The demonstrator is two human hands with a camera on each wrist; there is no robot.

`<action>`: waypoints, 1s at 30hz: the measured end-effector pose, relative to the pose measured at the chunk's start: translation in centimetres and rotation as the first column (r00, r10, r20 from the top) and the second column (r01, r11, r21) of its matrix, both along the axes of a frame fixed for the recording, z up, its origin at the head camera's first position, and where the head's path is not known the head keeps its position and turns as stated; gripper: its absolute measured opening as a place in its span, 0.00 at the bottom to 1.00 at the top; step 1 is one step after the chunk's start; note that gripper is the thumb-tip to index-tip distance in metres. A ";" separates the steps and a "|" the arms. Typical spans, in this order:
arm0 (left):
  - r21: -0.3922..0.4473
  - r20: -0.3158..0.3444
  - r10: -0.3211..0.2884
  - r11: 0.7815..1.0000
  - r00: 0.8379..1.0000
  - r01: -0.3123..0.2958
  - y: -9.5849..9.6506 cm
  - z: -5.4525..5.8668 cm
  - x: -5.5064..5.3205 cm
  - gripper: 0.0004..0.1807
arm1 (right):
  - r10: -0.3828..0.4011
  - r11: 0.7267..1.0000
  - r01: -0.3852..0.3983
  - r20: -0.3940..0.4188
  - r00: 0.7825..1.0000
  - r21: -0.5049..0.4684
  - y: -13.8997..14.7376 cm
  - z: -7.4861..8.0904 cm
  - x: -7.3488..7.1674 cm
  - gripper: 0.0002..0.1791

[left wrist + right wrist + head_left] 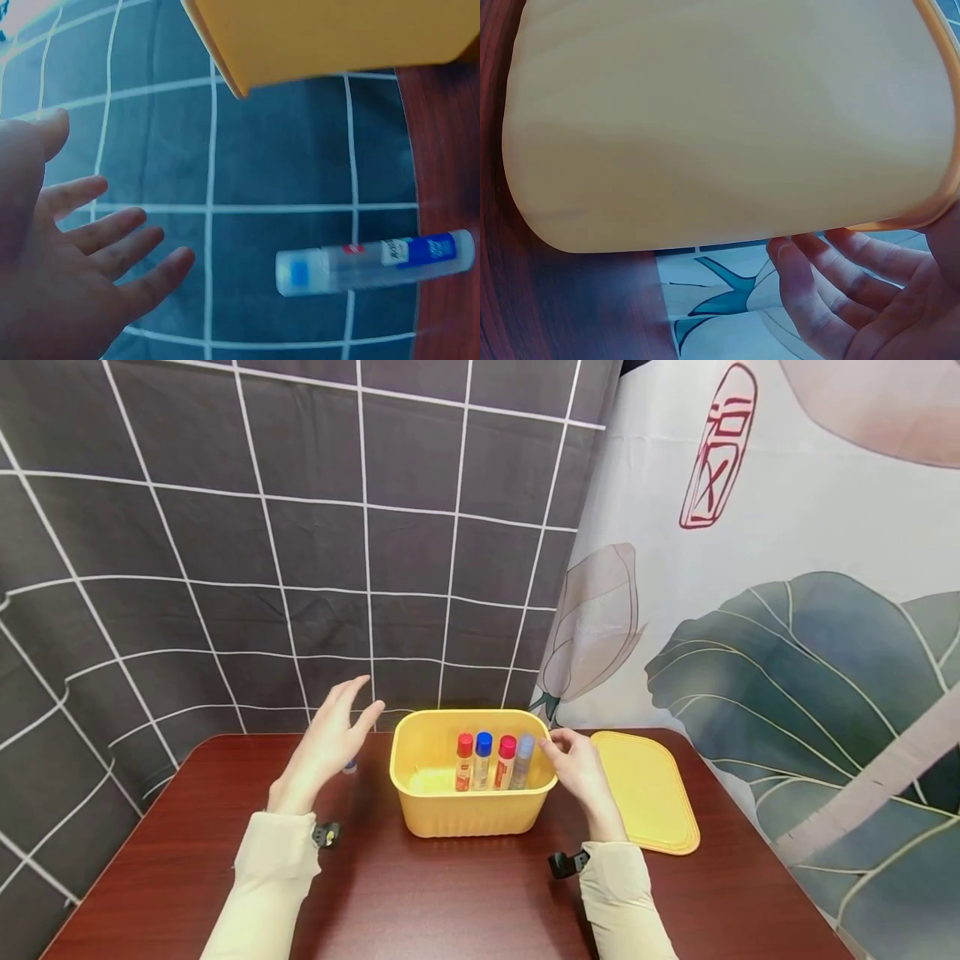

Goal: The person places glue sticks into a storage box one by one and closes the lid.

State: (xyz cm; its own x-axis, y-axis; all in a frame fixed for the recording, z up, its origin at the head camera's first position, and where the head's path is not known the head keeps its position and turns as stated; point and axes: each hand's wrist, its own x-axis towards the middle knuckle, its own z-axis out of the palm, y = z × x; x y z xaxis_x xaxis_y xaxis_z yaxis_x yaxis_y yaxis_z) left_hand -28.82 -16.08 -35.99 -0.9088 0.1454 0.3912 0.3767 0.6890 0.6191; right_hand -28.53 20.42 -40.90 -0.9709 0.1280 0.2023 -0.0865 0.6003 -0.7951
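Observation:
A yellow plastic box point(472, 814) stands uncovered on the table, with several glue sticks upright inside, among them one with a blue cap point(483, 743) and one with a red cap point(465, 745). My right hand point(581, 768) grips the box's right rim; in the right wrist view its fingers point(795, 270) lie against the outer wall. To the left of the box, my left hand point(326, 743) holds nothing, fingers spread. Near it a clear glue stick point(375, 262) with a blue label stands upright on the table, mostly hidden behind that hand in the head view.
A flat yellow lid point(648, 793) lies on the dark red table point(420, 893) to the right of the box. Behind the table hangs a grey gridded cloth point(300, 543), and a leaf-patterned cloth point(787, 635) hangs at the right.

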 end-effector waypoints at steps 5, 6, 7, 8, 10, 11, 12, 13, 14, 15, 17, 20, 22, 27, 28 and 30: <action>0.067 -0.035 0.054 0.996 0.998 -0.052 -1.5 -1.3 -0.2 0.33 | 0.000 1.000 0.000 -0.005 1.000 0.006 0.0 0.2 0.0 0.15; 0.083 -0.040 0.064 0.995 0.997 -0.061 -1.7 -1.6 -0.2 0.32 | -0.001 1.000 0.001 -0.006 1.000 0.006 0.1 0.2 -0.1 0.15; 0.096 -0.045 0.076 0.993 0.996 -0.072 -1.9 -1.9 -0.3 0.32 | -0.002 1.000 0.003 -0.007 1.000 0.006 0.0 0.2 0.0 0.14; 0.108 -0.047 0.088 0.991 0.995 -0.083 -2.0 -2.2 -0.3 0.31 | -0.003 1.000 0.003 -0.009 1.000 0.005 0.0 0.2 0.0 0.14; 0.133 -0.056 0.107 0.986 0.993 -0.099 -2.3 -2.8 -0.4 0.31 | -0.007 1.000 0.007 -0.009 1.000 0.010 0.0 0.2 0.0 0.14; 0.142 -0.059 0.116 0.984 0.991 -0.107 -2.4 -3.2 -0.5 0.30 | -0.007 1.000 0.007 -0.008 1.000 0.012 0.0 0.1 0.1 0.14; 0.150 -0.061 0.124 0.982 0.990 -0.114 -2.5 -3.5 -0.5 0.30 | -0.008 1.000 0.008 -0.009 1.000 0.015 0.0 0.1 0.1 0.14; 0.159 -0.063 0.130 0.980 0.990 -0.119 -2.6 -3.8 -0.6 0.30 | -0.008 1.000 0.008 -0.009 1.000 0.017 0.0 0.1 0.1 0.14; 0.167 -0.064 0.134 0.978 0.989 -0.122 -2.7 -4.1 -0.6 0.29 | -0.007 1.000 0.007 -0.011 1.000 0.018 0.0 0.1 0.1 0.14; 0.174 -0.064 0.137 0.977 0.988 -0.124 -2.8 -4.4 -0.6 0.29 | -0.007 1.000 0.007 -0.011 1.000 0.017 0.0 0.1 0.2 0.14; 0.191 -0.062 0.144 0.973 0.988 -0.130 -2.9 -4.9 -0.7 0.27 | -0.004 1.000 0.004 -0.013 1.000 0.015 -0.1 0.0 0.2 0.14; 0.208 -0.063 0.160 0.968 0.985 -0.143 -3.0 -5.4 -0.8 0.25 | -0.001 1.000 0.002 -0.015 1.000 0.007 -0.1 0.0 0.1 0.14; 0.212 -0.061 0.174 0.964 0.983 -0.158 -3.0 -5.8 -1.1 0.24 | 0.000 1.000 0.000 -0.014 1.000 0.003 -0.1 0.0 0.1 0.14; 0.194 -0.033 0.208 0.961 0.978 -0.198 -2.8 -6.4 -1.6 0.25 | 0.000 1.000 0.000 -0.011 1.000 -0.005 -0.1 0.1 0.1 0.14; 0.190 -0.026 0.212 0.960 0.977 -0.204 -2.8 -6.6 -1.7 0.25 | 0.000 1.000 0.000 -0.009 1.000 -0.006 0.0 0.1 0.1 0.14; 0.187 -0.012 0.219 0.959 0.976 -0.213 -2.7 -6.8 -1.8 0.24 | 0.001 1.000 -0.001 -0.007 1.000 -0.005 0.0 0.0 0.1 0.14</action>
State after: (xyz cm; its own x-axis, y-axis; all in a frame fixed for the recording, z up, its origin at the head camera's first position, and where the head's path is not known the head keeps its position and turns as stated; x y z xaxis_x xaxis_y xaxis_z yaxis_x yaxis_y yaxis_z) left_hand -30.61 -18.81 -42.79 -0.8972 -0.1304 0.4220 0.2528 0.6319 0.7326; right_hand -28.39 20.38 -40.86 -0.9696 0.1286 0.2082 -0.0922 0.5960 -0.7977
